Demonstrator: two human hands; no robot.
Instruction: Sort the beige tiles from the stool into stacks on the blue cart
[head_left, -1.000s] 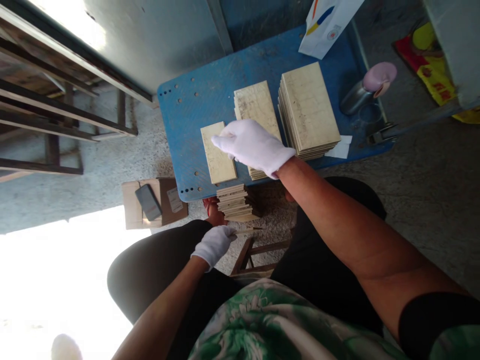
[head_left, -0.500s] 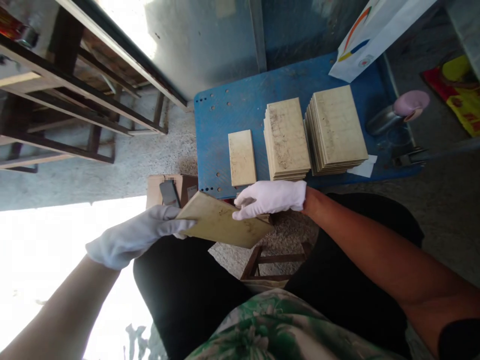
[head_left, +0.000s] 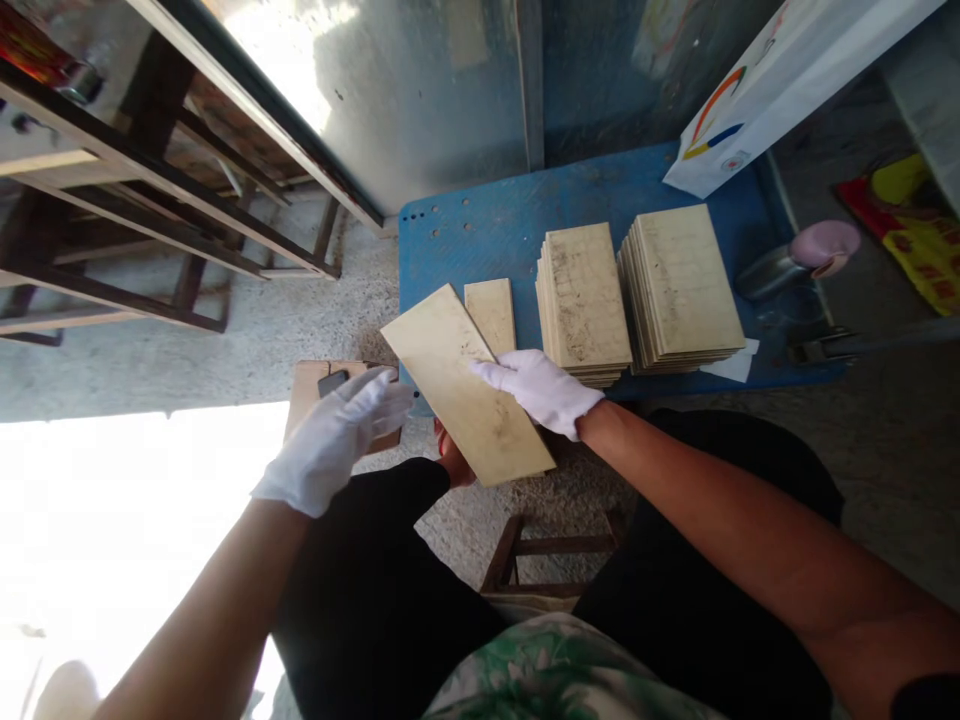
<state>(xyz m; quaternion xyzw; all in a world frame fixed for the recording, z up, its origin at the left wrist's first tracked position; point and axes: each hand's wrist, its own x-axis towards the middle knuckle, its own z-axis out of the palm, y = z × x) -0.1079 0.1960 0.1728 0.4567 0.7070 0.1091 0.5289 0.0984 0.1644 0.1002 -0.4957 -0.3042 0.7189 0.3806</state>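
Observation:
My right hand (head_left: pixel 546 392), in a white glove, grips the long edge of a pale, smudged rectangular board (head_left: pixel 469 390), its thumb on the upper face and the other fingers hidden beneath. The board is held tilted in front of the blue table. My left hand (head_left: pixel 341 435), gloved in white too, is off the board to its left, fingers stretched out and holding nothing. Partly behind the held board, a similar board (head_left: pixel 493 308) lies on the table. To the right stand two stacks of such boards, a middle stack (head_left: pixel 589 295) and a right stack (head_left: pixel 686 280).
The blue table (head_left: pixel 495 235) also bears a white paper bag (head_left: pixel 720 130) and a steel bottle with a pink lid (head_left: pixel 795 258). A cardboard box (head_left: pixel 307 385) with a dark phone (head_left: pixel 332 382) sits left of it. Wooden frames (head_left: pixel 165 190) stand at far left; a wooden stool (head_left: pixel 551 546) is below.
My left hand has let go of the board and moved slightly right and up with open fingers. My right hand now grips the board, which has turned and risen toward the table.

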